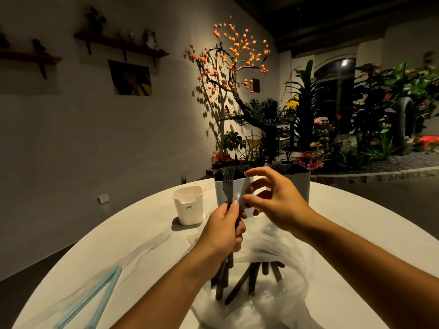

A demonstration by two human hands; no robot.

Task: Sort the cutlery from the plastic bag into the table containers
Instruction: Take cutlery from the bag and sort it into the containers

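Note:
My left hand (224, 227) grips a bunch of dark-handled cutlery upright, a fork (228, 184) standing above the fist. My right hand (273, 200) pinches a pale spoon-like piece (244, 193) right beside the fork's neck. Below the hands lies the clear plastic bag (280, 243) with several dark handles (251, 276) showing in it. Behind the hands stand two grey containers, the left one (219, 193) holding forks and the right one (299, 184) holding other cutlery. A smaller white container (188, 206) stands to their left.
All of this sits on a round white table (133, 233). A light blue strip (99, 298) lies near the table's front left edge. Plants and a lit tree with orange fruits fill the room beyond the table.

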